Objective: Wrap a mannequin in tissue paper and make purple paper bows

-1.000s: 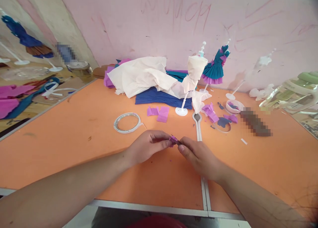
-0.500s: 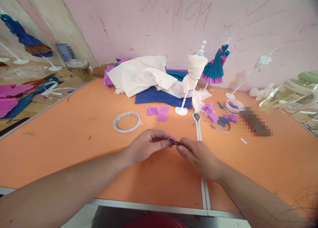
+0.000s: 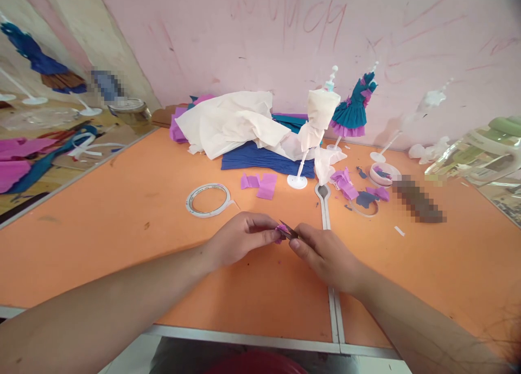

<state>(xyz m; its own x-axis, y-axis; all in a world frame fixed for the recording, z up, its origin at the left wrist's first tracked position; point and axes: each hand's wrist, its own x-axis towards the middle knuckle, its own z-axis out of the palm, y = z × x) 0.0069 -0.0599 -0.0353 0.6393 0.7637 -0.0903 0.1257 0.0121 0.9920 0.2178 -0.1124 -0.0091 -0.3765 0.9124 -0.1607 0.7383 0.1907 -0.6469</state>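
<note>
My left hand pinches a small scrap of purple crepe paper just above the orange table. My right hand is closed round small dark scissors, whose blades are at the scrap. Both hands meet near the table's middle, close to its front edge. Tiny purple bits lie on the table under them.
A tape ring lies left of centre. Purple paper pieces sit beyond the hands. Behind them are a heap of cream and blue paper, a mannequin in cream paper, a teal dress figure and a small dish.
The scissor blades have opened slightly and show more clearly at the purple scrap. Both hands stay in almost the same place.
</note>
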